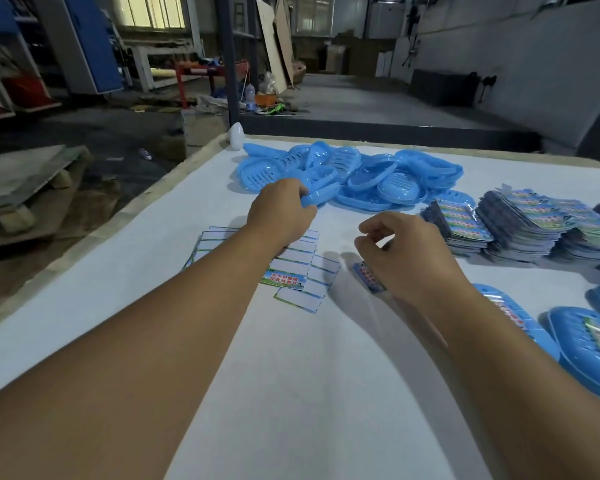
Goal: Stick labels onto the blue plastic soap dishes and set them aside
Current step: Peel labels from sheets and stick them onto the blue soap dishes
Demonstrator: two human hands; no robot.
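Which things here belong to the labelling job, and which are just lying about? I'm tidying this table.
Part of the job:
- pile of blue soap dishes; left hand grips one
- label held by right hand
- label sheets
- label stacks
- labelled dishes

Lying about:
- white object at the table corner
- clutter on the floor beyond

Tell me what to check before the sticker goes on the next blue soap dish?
1. Left hand grips a soap dish at the edge of the unlabelled pile: ok.
2. Right hand holds a peeled label: ok, though blurred.
3. Label's sticky side faces the dish: cannot tell.
4. Dish lifted free of the pile: not ok, it touches the others.
5. Bare white table in front for pressing: ok.
6. Finished dishes lie at the right, with room beside them: ok.
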